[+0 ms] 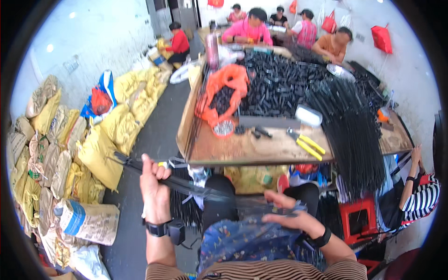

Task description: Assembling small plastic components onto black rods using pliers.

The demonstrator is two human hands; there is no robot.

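My left hand [156,189] is closed round a bundle of long thin black strips [189,185], held slantwise above my lap. The bundle's upper end sticks out past the fist to the left. Toward the right its other end fades into a see-through, motion-blurred stretch, and I cannot make out whether that is a clear plastic sleeve. My right hand [296,213] is beside that blurred end, thumb and fingers apart. Below both hands lies a blue flowered apron [247,242] over my lap.
A wooden workbench [256,147] ahead bears a heap of black parts [275,88], yellow-handled pliers [305,144], an orange plastic bag [207,105], a white box [309,115] and long black strips [350,135] hanging over its edge. Sacks [100,151] line the left. Several people sit around.
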